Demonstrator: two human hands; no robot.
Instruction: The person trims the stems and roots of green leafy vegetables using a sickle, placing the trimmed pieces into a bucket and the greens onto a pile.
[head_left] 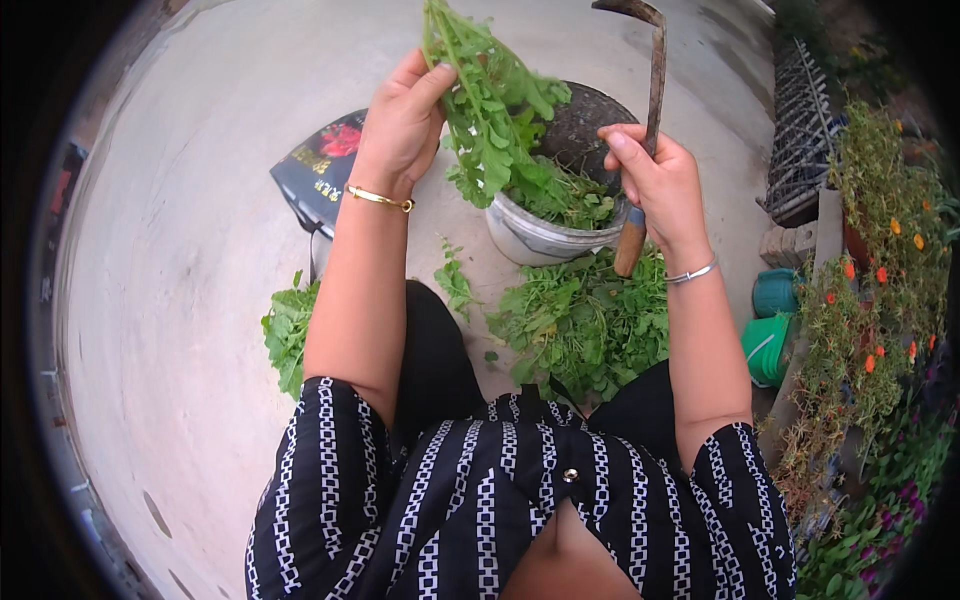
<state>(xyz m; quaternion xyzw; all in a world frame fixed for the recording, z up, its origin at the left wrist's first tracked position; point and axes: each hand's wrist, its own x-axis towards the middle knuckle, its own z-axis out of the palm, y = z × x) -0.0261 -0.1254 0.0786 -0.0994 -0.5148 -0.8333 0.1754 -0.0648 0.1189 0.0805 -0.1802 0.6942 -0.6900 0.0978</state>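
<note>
A bunch of leafy greens [485, 110] hangs from my left hand [405, 110], its stems pinched between thumb and fingers. My right hand [655, 185] is closed around a sickle [656, 90]; its curved, rusty blade points up and the wooden handle end [631, 245] sticks out below my fist. Between and beyond my hands stands a white bucket [520, 238] with cut greens [580, 200] in it. The held leaves hang partly in front of its left side. On the ground before me lies a heap of greens [590, 320].
A dark bag [310, 175] with a red flower print lies left of the bucket. More greens [290, 335] lie by my left elbow, and a loose sprig [455, 280] rests on the concrete floor [190, 300]. At right are a green container [766, 350], a wire rack [800, 130] and flowering plants [870, 290].
</note>
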